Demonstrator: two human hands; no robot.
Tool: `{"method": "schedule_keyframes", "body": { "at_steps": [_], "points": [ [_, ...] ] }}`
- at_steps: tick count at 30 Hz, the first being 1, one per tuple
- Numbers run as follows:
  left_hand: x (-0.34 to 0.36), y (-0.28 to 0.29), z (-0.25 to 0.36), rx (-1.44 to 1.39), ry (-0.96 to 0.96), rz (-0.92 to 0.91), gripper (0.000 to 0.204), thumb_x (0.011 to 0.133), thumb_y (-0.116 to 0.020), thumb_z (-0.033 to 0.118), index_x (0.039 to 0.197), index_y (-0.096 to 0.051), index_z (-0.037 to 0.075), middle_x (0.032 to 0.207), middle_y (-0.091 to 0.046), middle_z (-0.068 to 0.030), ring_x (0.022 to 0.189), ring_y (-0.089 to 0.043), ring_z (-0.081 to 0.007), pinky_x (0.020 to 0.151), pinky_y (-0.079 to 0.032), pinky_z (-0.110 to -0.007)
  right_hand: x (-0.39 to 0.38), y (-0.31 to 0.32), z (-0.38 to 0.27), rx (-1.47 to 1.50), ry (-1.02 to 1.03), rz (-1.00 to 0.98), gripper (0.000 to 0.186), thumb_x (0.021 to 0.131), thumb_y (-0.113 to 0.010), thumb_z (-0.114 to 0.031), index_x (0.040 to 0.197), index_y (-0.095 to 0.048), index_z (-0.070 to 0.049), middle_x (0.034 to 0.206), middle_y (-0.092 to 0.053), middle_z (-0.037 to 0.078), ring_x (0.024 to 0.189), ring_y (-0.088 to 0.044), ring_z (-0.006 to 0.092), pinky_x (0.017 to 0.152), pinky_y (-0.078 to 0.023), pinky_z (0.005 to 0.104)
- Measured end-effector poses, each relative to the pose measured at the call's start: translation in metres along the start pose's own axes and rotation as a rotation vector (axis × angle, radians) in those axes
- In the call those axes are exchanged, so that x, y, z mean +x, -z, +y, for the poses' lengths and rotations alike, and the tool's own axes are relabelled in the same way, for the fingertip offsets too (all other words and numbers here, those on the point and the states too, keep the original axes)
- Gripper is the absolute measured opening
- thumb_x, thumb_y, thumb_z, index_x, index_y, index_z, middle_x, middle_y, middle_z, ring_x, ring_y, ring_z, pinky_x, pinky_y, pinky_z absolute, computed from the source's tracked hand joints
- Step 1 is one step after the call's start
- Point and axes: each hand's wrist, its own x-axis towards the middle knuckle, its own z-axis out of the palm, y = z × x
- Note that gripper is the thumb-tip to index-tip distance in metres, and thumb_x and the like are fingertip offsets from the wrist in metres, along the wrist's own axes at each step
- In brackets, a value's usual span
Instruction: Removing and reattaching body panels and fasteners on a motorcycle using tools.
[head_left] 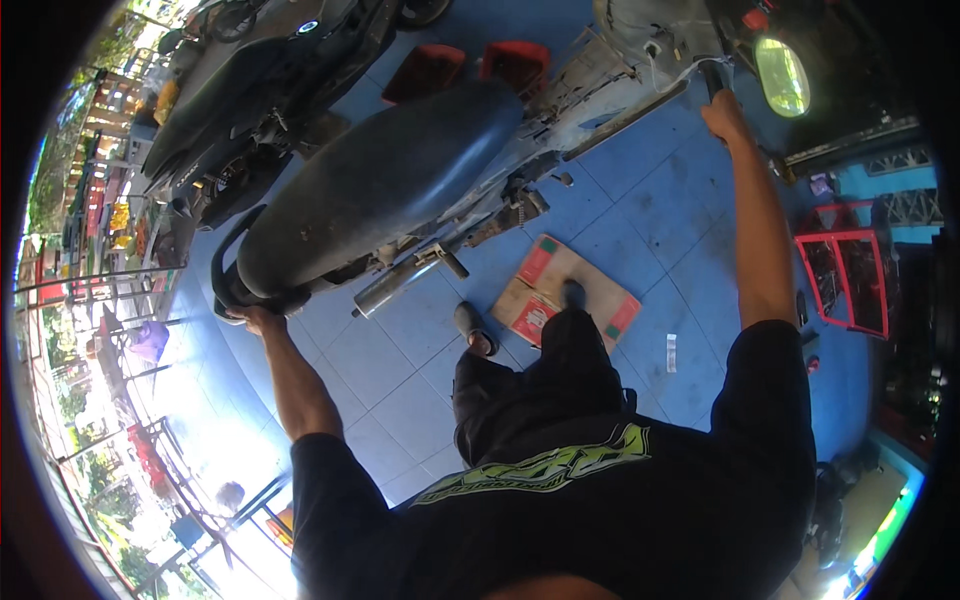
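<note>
Black short-sleeved shirt (600, 520) (green chest graphic), dark trousers (540, 380), sandals (475, 328).

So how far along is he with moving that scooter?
Done: the left hand grips the rear grab rail and the right hand holds the handlebar. In hand: steadying the scooter on the blue tiled floor. Whether it is rolling cannot be told.
</note>
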Motion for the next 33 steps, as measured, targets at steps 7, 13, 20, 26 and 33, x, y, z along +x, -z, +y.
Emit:
{"method": "schedule_keyframes", "body": {
  "at_steps": [7,13,20,26,33],
  "points": [
    [-0.032,0.033,0.003,0.197,0.02,0.147,0.112,0.084,-0.029,0.081,0.13,-0.037,-0.021,0.132,-0.048,-0.0303,0.116,-0.055,-0.041,0.097,-0.052,-0.05,0.043,-0.013,-0.002,-0.092,0.057,0.068,0.032,0.08,-0.065,-0.014,0.099,-0.062,0.011,0.09,-0.067,0.029,0.083,-0.068,0.0432,0.071,-0.055,0.0487],
    [-0.103,0.061,-0.02,0.214,0.109,0.121,0.109,0.086,-0.019,0.08,0.133,-0.04,-0.015,0.133,-0.05,-0.0242,0.119,-0.054,-0.0333,0.101,-0.048,-0.044,0.103,-0.02,0.091,-0.275,0.293,0.223,0.034,0.074,-0.063,-0.015,0.097,-0.062,0.01,0.094,-0.063,0.034,0.093,-0.062,0.048,0.078,-0.051,0.0499],
    [-0.133,0.101,-0.033,0.01,0.122,0.235,0.093,0.092,-0.025,0.073,0.143,-0.036,-0.004,0.134,-0.049,-0.0214,0.116,-0.054,-0.0331,0.099,-0.048,-0.044,0.077,-0.009,0.126,-0.291,0.005,0.091,0.049,0.076,-0.071,-0.023,0.107,-0.055,0.012,0.101,-0.061,0.034,0.098,-0.06,0.0506,0.085,-0.048,0.051],
    [-0.125,0.1,-0.038,-0.035,0.203,0.292,0.1,0.089,-0.029,0.076,0.138,-0.041,-0.01,0.132,-0.051,-0.022,0.115,-0.056,-0.0334,0.097,-0.049,-0.047,0.064,-0.01,0.104,-0.288,0.102,0.316,0.038,0.079,-0.063,-0.017,0.107,-0.053,0.006,0.099,-0.061,0.033,0.098,-0.059,0.0499,0.083,-0.046,0.0533],
    [-0.095,0.12,-0.06,0.456,-0.082,0.258,0.081,0.093,-0.049,0.056,0.14,-0.035,-0.009,0.131,-0.05,-0.0258,0.121,-0.049,-0.0386,0.103,-0.039,-0.045,0.045,0.005,0.067,-0.391,-0.245,0.272,0.075,0.083,-0.062,-0.022,0.142,-0.021,-0.002,0.114,-0.059,0.032,0.105,-0.06,0.047,0.092,-0.047,0.0575]
  ]
}}
